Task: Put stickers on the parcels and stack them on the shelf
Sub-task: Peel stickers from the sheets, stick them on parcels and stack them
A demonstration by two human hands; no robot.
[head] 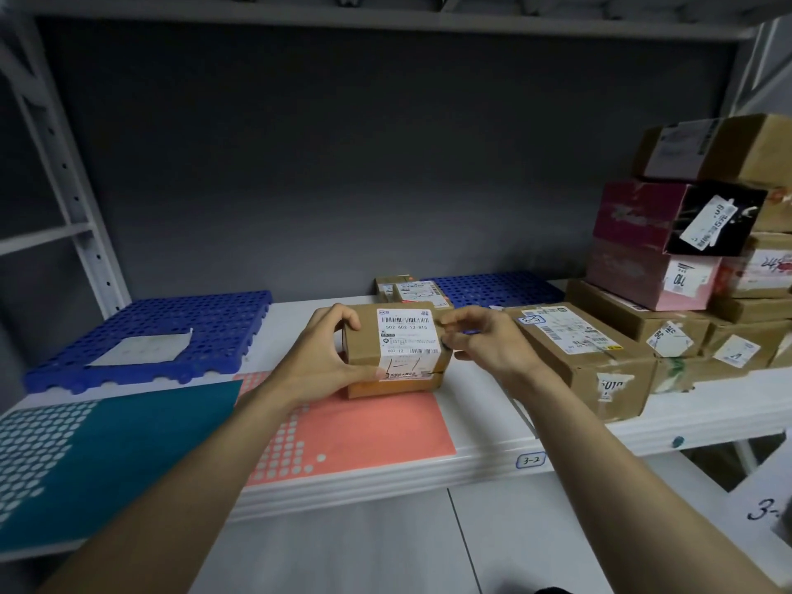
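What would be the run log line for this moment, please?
left hand: holds box | right hand: pinches at box's right edge | box: on shelf, labelled | stack: right

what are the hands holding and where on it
The left hand grips the small box by its left end; the right hand pinches its right edge.

hands (325,358): 2 | blue perforated mats (150,336): 2 | pink boxes (643,246): 2

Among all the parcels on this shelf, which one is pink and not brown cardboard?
The pink box in the stack at the right, under the dark magenta box. It bears a white label on its end; the parcels around it are brown.
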